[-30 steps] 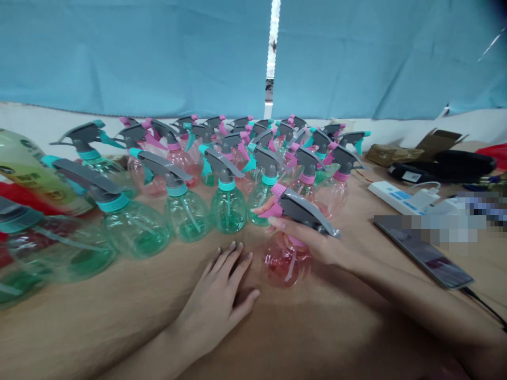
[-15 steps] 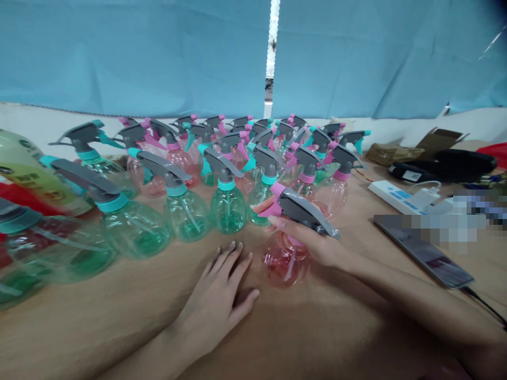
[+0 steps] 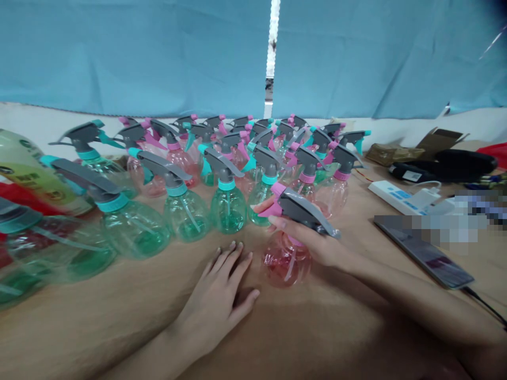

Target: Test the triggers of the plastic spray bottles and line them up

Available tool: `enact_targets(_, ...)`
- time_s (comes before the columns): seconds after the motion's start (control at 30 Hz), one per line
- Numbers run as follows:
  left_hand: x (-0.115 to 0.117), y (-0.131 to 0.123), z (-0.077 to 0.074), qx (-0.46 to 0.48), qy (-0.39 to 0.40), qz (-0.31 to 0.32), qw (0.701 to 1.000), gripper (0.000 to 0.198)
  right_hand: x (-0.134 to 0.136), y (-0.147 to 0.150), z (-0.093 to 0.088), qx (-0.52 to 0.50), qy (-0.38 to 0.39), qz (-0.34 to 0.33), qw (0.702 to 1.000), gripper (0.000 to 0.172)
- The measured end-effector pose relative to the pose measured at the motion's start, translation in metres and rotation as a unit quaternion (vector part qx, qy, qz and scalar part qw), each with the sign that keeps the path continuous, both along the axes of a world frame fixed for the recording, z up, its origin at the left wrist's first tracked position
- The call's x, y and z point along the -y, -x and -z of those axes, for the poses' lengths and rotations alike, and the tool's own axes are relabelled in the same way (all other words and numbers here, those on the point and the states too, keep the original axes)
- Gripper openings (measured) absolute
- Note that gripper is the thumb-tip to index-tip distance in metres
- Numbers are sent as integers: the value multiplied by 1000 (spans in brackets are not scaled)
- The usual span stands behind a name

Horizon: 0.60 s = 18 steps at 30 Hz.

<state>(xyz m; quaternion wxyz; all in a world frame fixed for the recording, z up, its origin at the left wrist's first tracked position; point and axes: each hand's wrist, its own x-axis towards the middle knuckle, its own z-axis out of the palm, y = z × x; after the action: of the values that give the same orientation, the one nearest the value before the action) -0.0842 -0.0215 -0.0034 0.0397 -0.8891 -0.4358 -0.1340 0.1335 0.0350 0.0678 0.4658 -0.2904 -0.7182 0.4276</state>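
Observation:
My right hand (image 3: 307, 237) is closed around the neck of a pink spray bottle (image 3: 285, 264), fingers at its pink trigger. This bottle stands upright on the table, with a grey spray head and clear pink body. To its left, my left hand (image 3: 224, 287) lies flat on the wood, fingers stretched out and holding nothing. Just beyond my hands is a row of green spray bottles, among them one green spray bottle (image 3: 228, 211) with a turquoise collar. Another green spray bottle (image 3: 186, 214) stands to the left of that one.
Several more pink and green spray bottles crowd behind. A large printed bottle (image 3: 31, 174) stands at the far left. On the right are a phone (image 3: 423, 253) with a cable, a white power strip (image 3: 396, 196), and an opened cardboard box (image 3: 439, 141). A blue curtain (image 3: 158, 58) hangs behind.

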Motion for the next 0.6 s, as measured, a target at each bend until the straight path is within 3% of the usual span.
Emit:
enact_targets(0.13, 0, 0, 1, 0, 1, 2, 1000, 54, 0, 0, -1, -2, -5, -1, 1000, 14)
enact_targets(0.6, 0, 0, 0, 8, 14, -4, 1000, 53, 0, 1, 0, -4, 11, 4, 1000, 22)
